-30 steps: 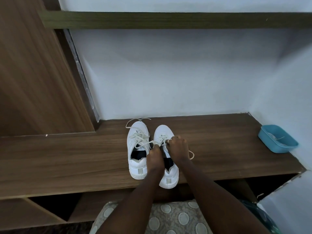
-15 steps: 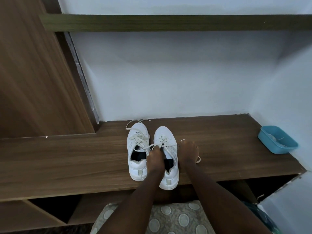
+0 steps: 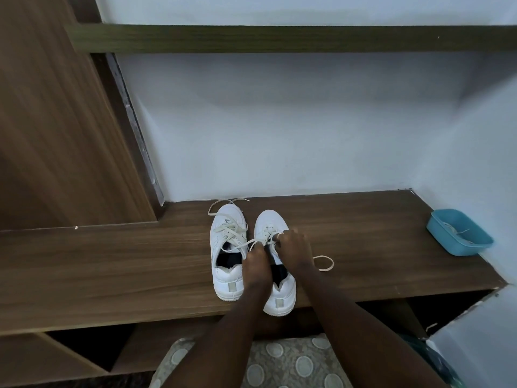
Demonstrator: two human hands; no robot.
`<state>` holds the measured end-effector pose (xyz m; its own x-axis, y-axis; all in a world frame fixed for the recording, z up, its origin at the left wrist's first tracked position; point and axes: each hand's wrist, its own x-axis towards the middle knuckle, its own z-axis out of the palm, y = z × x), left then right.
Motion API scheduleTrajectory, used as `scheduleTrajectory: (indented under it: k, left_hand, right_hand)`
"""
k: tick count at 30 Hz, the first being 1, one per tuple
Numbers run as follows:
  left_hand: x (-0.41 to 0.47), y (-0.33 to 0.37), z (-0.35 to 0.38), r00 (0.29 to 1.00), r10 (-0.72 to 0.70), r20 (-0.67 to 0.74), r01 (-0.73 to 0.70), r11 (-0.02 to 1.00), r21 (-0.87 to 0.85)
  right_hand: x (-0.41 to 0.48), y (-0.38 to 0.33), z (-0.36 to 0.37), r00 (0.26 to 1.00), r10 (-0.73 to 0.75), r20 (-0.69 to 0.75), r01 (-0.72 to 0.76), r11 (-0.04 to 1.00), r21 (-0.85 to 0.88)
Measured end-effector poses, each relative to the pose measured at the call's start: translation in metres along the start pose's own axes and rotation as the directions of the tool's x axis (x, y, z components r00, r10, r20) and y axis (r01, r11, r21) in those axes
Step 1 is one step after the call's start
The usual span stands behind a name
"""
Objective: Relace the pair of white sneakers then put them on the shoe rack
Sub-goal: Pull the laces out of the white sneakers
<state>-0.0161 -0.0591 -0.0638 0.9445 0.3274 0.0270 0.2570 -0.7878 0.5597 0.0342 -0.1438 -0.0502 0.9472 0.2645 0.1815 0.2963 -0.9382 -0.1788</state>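
Two white sneakers stand side by side, toes toward the wall, on the brown wooden shelf [image 3: 112,264]. The left sneaker [image 3: 228,247] has loose laces trailing past its toe. Over the right sneaker [image 3: 275,275] both my hands work. My left hand [image 3: 256,266] pinches a lace end [image 3: 246,245] that runs leftward across the left sneaker's opening. My right hand [image 3: 292,249] pinches the lace at the right sneaker's eyelets. A loop of that lace [image 3: 324,263] lies on the shelf to the right. Both hands hide the right sneaker's tongue.
A blue plastic tray [image 3: 458,232] sits at the shelf's right end by the white wall. A wooden panel [image 3: 56,135] rises at the left, and a dark wooden beam [image 3: 279,37] crosses above. Open compartments lie below the shelf. A patterned cushion [image 3: 279,362] is near me.
My right hand moved out to the right of the sneaker, pulling the lace, then came back to the eyelets. My left hand stayed in place over the right sneaker.
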Motion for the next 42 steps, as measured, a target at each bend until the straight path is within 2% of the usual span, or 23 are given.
scheduleTrajectory:
  k: [8, 15, 17, 19, 23, 26, 31, 34, 38, 42]
  left_hand:
    - [0.000, 0.000, -0.001, 1.000, 0.013, 0.001, -0.013, 1.000, 0.006]
    - [-0.001, 0.000, 0.000, 1.000, 0.015, 0.001, -0.015, 0.999, 0.035]
    - [-0.001, 0.000, 0.000, 1.000, 0.013, 0.002, -0.013, 1.000, 0.027]
    - [-0.001, 0.000, -0.001, 1.000, 0.012, -0.001, -0.012, 1.000, 0.024]
    - [-0.001, 0.001, -0.001, 1.000, 0.004, 0.003, -0.004, 1.000, 0.005]
    - [-0.001, 0.000, -0.002, 1.000, 0.012, 0.005, -0.012, 1.000, 0.010]
    - [-0.001, 0.001, -0.002, 1.000, 0.010, 0.010, -0.011, 1.000, 0.027]
    - [-0.001, 0.001, -0.001, 1.000, 0.003, 0.013, -0.004, 0.999, 0.047]
    - [-0.001, 0.001, -0.001, 1.000, 0.003, 0.010, -0.003, 0.999, 0.052]
    - [-0.001, 0.001, -0.001, 1.000, 0.008, 0.005, -0.008, 0.999, 0.043]
  right_hand:
    - [-0.005, 0.005, -0.003, 0.997, 0.073, -0.035, -0.073, 0.997, -0.021]
    - [-0.011, 0.018, -0.006, 0.936, 0.350, -0.026, -0.348, 0.935, 0.061]
    - [-0.011, 0.018, -0.005, 0.926, 0.378, -0.008, -0.375, 0.922, 0.097]
    - [-0.008, 0.015, -0.006, 0.946, 0.325, 0.004, -0.323, 0.938, 0.128]
    - [-0.001, 0.003, -0.004, 0.999, 0.044, 0.001, -0.044, 0.997, 0.067]
    - [0.001, 0.000, -0.002, 1.000, 0.012, -0.011, -0.012, 0.999, 0.036]
    - [-0.004, 0.006, -0.006, 0.996, 0.088, -0.015, -0.089, 0.996, -0.025]
    - [-0.006, 0.012, -0.007, 0.980, 0.196, -0.019, -0.196, 0.981, -0.011]
    - [-0.008, 0.024, -0.007, 0.916, 0.402, -0.009, -0.401, 0.914, 0.063]
    - [-0.007, 0.029, -0.007, 0.845, 0.534, 0.035, -0.533, 0.834, 0.143]
